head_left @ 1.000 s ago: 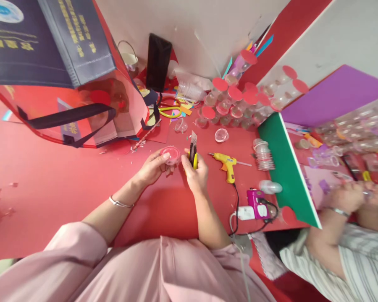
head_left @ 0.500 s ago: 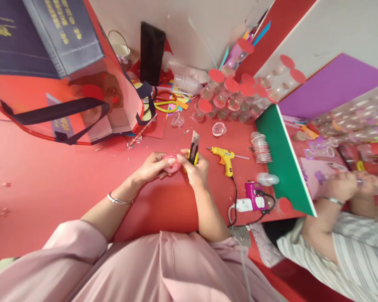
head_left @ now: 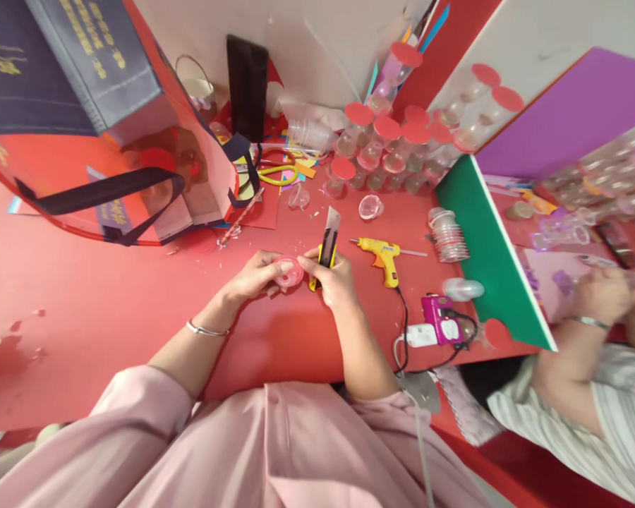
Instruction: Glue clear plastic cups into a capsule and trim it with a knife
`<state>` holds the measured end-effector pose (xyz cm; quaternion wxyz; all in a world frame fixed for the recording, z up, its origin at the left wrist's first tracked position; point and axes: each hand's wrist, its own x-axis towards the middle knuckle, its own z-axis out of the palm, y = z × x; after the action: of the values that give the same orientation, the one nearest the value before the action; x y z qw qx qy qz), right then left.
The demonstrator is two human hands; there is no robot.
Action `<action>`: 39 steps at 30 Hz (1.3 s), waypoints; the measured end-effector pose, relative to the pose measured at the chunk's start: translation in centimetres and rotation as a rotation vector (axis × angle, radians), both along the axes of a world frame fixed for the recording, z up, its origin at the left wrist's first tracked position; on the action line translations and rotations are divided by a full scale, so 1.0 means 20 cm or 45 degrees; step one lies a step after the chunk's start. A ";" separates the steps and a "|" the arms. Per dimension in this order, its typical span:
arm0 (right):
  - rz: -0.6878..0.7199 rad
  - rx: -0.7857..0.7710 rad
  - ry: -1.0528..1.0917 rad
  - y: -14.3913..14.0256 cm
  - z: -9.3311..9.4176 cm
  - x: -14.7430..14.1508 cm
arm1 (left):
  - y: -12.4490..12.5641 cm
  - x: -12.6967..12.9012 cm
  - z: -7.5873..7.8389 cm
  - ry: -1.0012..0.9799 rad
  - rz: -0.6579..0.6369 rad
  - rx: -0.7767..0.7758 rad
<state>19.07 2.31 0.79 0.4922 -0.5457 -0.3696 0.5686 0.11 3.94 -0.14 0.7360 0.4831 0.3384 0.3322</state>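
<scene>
My left hand (head_left: 258,274) grips a small clear plastic cup (head_left: 288,271) that looks pink over the red table. My right hand (head_left: 337,276) is wrapped round a yellow and black utility knife (head_left: 329,243), its blade out and pointing up, away from me. The right thumb and fingertips are close to the cup's right rim; whether they touch it I cannot tell. Beyond the hands, another clear cup (head_left: 370,207) and a fainter one (head_left: 298,197) lie on the table. A yellow hot glue gun (head_left: 382,258) with a glue stick lies to the right of the knife.
Several joined cups with red discs (head_left: 387,128) stand at the back. A large bag (head_left: 190,185) occupies the back left, near scissors (head_left: 278,173) and a dark phone (head_left: 247,88). Stacked cups (head_left: 447,234) and a magenta power adapter (head_left: 440,319) flank a green divider (head_left: 500,261); a co-worker sits beyond.
The camera view has shifted slightly. The knife stands a little more upright beside the cup, and both hands keep their hold.
</scene>
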 end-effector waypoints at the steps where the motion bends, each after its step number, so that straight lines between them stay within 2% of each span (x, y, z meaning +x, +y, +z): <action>1: 0.027 -0.028 0.075 0.00 0.00 0.00 | 0.00 -0.01 -0.01 -0.007 -0.017 0.000; 4: 0.051 -0.031 0.164 0.00 -0.01 0.00 | 0.01 -0.03 -0.04 0.001 -0.049 0.004; 8: -0.004 0.035 0.088 0.00 -0.02 -0.03 | 0.02 -0.05 -0.07 0.022 -0.060 -0.002; 12: -0.177 0.073 0.068 0.02 -0.03 -0.03 | 0.02 -0.05 -0.07 0.016 -0.098 -0.005; 15: -0.284 0.126 0.005 0.04 -0.03 0.01 | 0.02 -0.04 -0.05 -0.016 -0.029 -0.014; 17: -0.257 0.172 -0.095 0.04 -0.03 0.03 | 0.02 -0.02 -0.05 -0.067 0.051 -0.019; 22: -0.044 0.287 -0.508 0.02 -0.02 0.04 | 0.04 0.02 -0.05 -0.162 0.123 -0.074; 25: 0.051 0.358 -0.608 0.01 -0.04 0.03 | 0.05 0.02 -0.06 -0.233 0.237 -0.076; 28: 0.066 0.421 -0.643 0.00 -0.04 0.01 | 0.06 0.02 -0.07 -0.278 0.334 -0.043; 33: 0.064 0.509 -0.582 -0.03 0.01 -0.01 | 0.03 0.04 -0.08 -0.276 0.357 -0.014; 39: 0.073 0.437 -0.425 -0.04 0.02 -0.05 | 0.00 0.05 -0.09 -0.205 0.329 -0.038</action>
<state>18.05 1.44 1.28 0.4936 -0.5298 -0.5523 0.4131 1.21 3.92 -1.95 0.7189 0.3963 0.3426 0.4568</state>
